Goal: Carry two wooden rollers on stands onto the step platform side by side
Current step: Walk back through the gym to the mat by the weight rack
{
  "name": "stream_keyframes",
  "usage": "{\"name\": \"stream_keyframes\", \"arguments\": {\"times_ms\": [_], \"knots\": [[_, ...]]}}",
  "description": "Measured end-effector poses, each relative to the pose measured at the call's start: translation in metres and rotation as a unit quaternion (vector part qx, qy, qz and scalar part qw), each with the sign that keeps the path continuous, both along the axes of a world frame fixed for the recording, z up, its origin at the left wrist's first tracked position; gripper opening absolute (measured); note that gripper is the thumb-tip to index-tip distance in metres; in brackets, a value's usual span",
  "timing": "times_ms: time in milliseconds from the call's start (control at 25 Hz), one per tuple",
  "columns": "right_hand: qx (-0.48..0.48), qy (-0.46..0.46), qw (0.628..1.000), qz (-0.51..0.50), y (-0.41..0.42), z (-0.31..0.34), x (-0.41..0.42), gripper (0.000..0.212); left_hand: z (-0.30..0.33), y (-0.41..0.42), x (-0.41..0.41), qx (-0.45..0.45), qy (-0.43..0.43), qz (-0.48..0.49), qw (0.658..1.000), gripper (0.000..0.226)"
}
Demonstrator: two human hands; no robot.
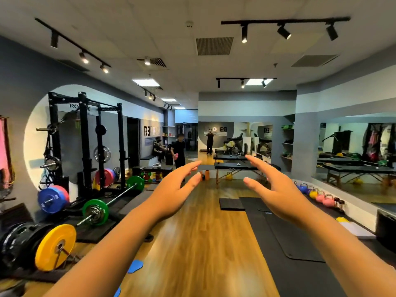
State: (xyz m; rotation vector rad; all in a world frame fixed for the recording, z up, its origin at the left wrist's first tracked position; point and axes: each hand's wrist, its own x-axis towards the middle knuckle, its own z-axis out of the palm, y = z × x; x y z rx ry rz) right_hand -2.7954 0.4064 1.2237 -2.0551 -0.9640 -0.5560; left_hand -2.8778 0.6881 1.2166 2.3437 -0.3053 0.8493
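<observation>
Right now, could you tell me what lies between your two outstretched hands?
In the head view, nothing is held between the left hand and right hand; only distant wooden floor and massage tables show through the gap.

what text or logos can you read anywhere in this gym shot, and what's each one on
"RO...E", middle letters hidden, on the black rack crossbar
"REFO...", end cut off, on the grey left wall
"...ER", mirror-reversed, on the far wall sign
"RE...", partial, in the mirror reflection
Plate markings on the blue plate: too small to read

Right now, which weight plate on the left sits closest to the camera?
The yellow plate, low on the left. It stands upright beside the black plates, nearer than the green plate on the barbell and the blue plate behind.
</observation>
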Motion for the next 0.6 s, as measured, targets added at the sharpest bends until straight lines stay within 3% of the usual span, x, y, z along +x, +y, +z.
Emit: {"name": "stream_keyframes", "arguments": {"times_ms": [320,600], "knots": [[-0.022,-0.001,1.0,0.01,0.052,-0.026,0.163,0.058,-0.018,0.034,0.192,0.02,-0.016,-0.037,0.999,0.054],[-0.017,0.005,0.999,-0.039,0.11,-0.027,0.336,0.067,-0.017,0.093,0.389,0.016,0.006,-0.068,0.998,0.052]]}}
